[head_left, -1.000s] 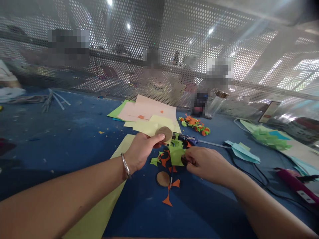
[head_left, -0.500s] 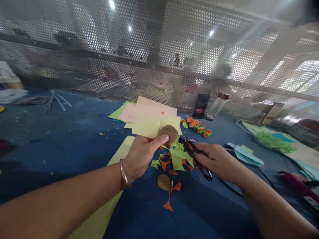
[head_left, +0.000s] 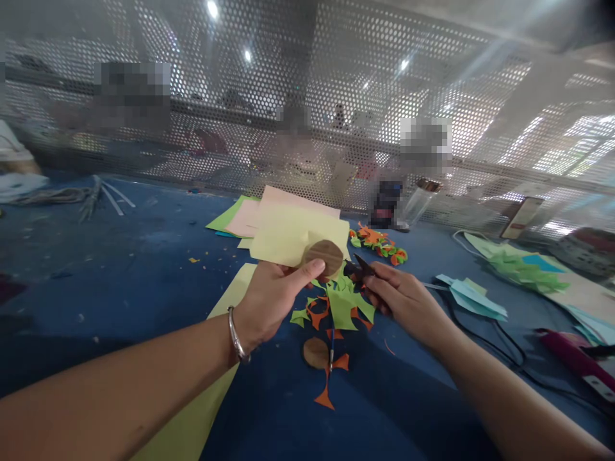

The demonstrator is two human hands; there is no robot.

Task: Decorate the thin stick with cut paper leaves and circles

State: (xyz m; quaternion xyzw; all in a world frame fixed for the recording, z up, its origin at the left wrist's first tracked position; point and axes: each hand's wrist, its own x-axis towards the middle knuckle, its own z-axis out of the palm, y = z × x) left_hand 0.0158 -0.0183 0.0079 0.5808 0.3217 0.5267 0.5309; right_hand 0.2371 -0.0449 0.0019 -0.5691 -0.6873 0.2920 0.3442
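My left hand [head_left: 271, 298] is closed on a round wooden disc [head_left: 331, 256] and a sheet of pale yellow paper [head_left: 283, 234], the thumb lying on the disc. The disc is pressed flat against the paper near its right end. Just right of the paper, my right hand [head_left: 406, 301] grips dark-handled scissors [head_left: 364, 264]; their handles are mostly hidden by the fingers. Below the hands lie green paper scraps [head_left: 343, 307] and orange paper scraps [head_left: 325, 394]. A second wooden disc [head_left: 314, 353] rests on the table beside a thin pen-like stick [head_left: 331, 352].
A pink sheet [head_left: 300, 203] lies behind the yellow paper. Orange and green cut-outs [head_left: 379, 242] form a pile at the back. Light blue papers [head_left: 473, 298], a black cord [head_left: 485, 346] and a magenta tool [head_left: 571, 358] are at right. A perforated metal screen [head_left: 269, 83] borders the blue table.
The scissors have turned within my right hand, and their long handle loop no longer shows. The yellow paper has lifted and tilted slightly, with the disc still held on it.
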